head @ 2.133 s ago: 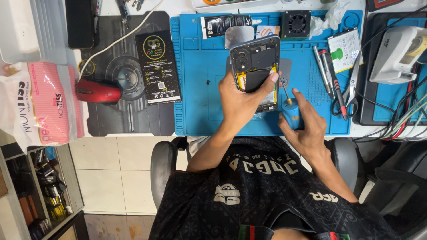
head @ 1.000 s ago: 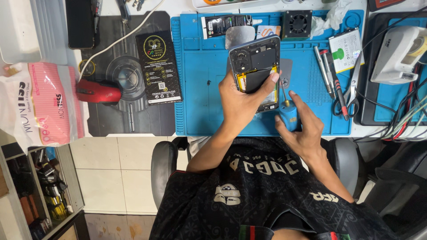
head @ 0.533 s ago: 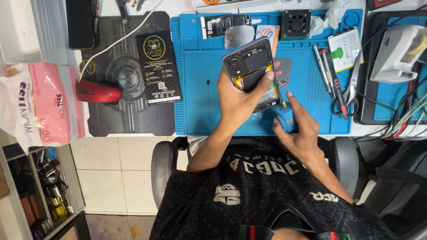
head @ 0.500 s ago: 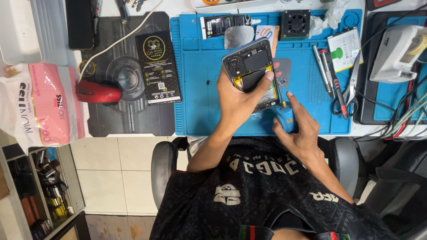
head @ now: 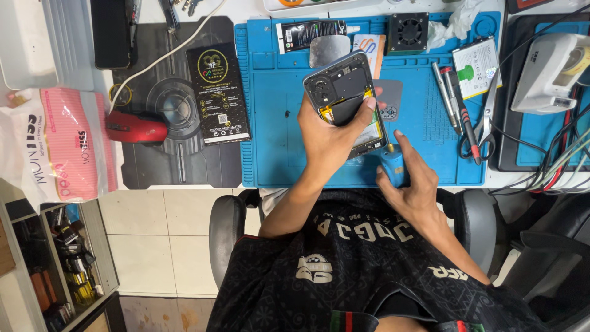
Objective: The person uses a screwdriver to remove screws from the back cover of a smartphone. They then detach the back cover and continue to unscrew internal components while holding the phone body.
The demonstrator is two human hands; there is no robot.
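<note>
My left hand holds an opened smartphone with its back cover off, tilted above the blue work mat. The thumb lies across the phone's dark inner parts, and yellow strips show by the battery. My right hand is closed on a small blue-handled screwdriver, whose tip points up at the phone's lower right edge. A dark phone part lies on the mat just right of the phone.
Screwdrivers, scissors and a white battery lie at the mat's right. A small fan and a glue tube sit at the back. Left are a black box, red mouse and pink bag. A white device with cables stands far right.
The phone has turned a little counter-clockwise and shifted slightly left in my left hand. My right hand with the screwdriver has moved in closer to the phone's lower edge.
</note>
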